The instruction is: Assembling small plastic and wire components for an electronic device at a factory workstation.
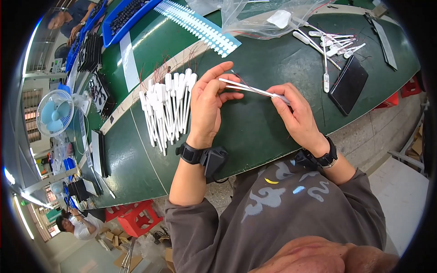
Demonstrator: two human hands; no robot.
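Observation:
My right hand (298, 113) pinches a pair of slender white plastic sticks (249, 88) at their thicker ends, stems pointing left. A thin dark red wire (241, 78) runs alongside them toward my left fingers. My left hand (209, 98) is raised beside the stem tips, fingers curved and apart; I see nothing gripped in it. Left of that hand lies a fanned pile of similar white sticks (166, 102) with broad heads and thin red wires. More white wired pieces (334, 45) lie loosely at the far right.
A black phone-like slab (348, 85) rests on the green table (255, 136). At the back are a clear plastic bag (255, 18), a sheet of white stickers (200, 27) and a blue tray (107, 34) of dark parts. A fan (54, 113) and co-workers are at left.

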